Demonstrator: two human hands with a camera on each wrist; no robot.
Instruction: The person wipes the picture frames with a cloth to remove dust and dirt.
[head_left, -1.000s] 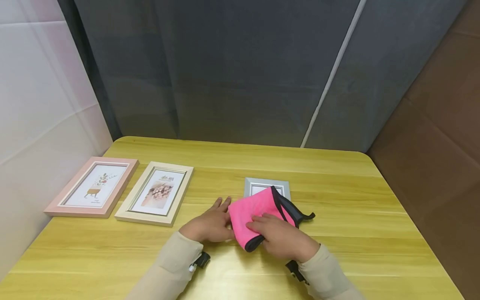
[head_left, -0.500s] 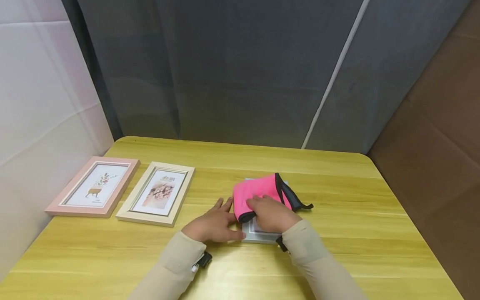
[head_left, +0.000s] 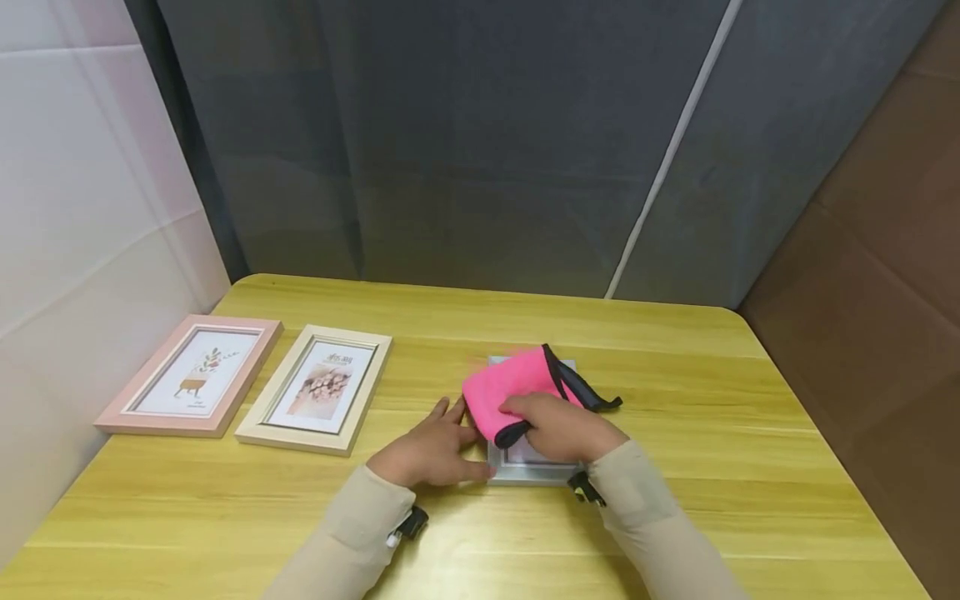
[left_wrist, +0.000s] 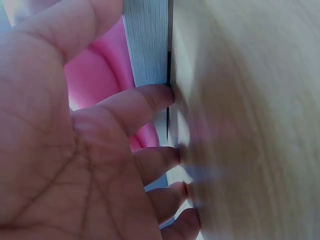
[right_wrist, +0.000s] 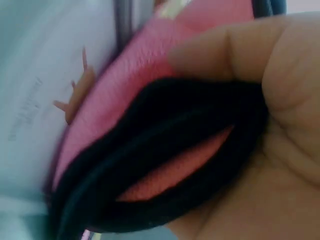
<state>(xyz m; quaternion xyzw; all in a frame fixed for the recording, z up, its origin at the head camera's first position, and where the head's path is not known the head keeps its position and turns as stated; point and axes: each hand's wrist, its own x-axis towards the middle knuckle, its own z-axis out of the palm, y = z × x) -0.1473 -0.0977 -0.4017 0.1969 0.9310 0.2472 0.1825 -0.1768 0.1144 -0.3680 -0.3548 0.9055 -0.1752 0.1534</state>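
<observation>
A folded pink cloth [head_left: 498, 387] with black edging lies over a silver-grey picture frame [head_left: 536, 475], hiding much of its upper part. My right hand [head_left: 566, 427] grips this cloth, thumb on top; in the right wrist view the folded cloth [right_wrist: 125, 85] bulges from the grasp against the printed picture [right_wrist: 37, 95]. My left hand [head_left: 427, 450] rests at the frame's left side, fingers spread and fairly straight. From the left wrist, fingertips and thumb show along the frame's brushed grey side [left_wrist: 147, 45], with pink cloth behind them.
To the left lie a cream picture frame [head_left: 347, 417] with a flower print and a pink picture frame [head_left: 240, 383] with a plant drawing. The yellow wood-grain table [head_left: 675, 392] meets a dark curtain [head_left: 480, 167] at the back and a brown one [head_left: 877, 233] on the right.
My right hand has moved the cloth away from me up the silver-grey frame, baring its near edge, then shifted it slightly left. My left hand stays at the frame's left side.
</observation>
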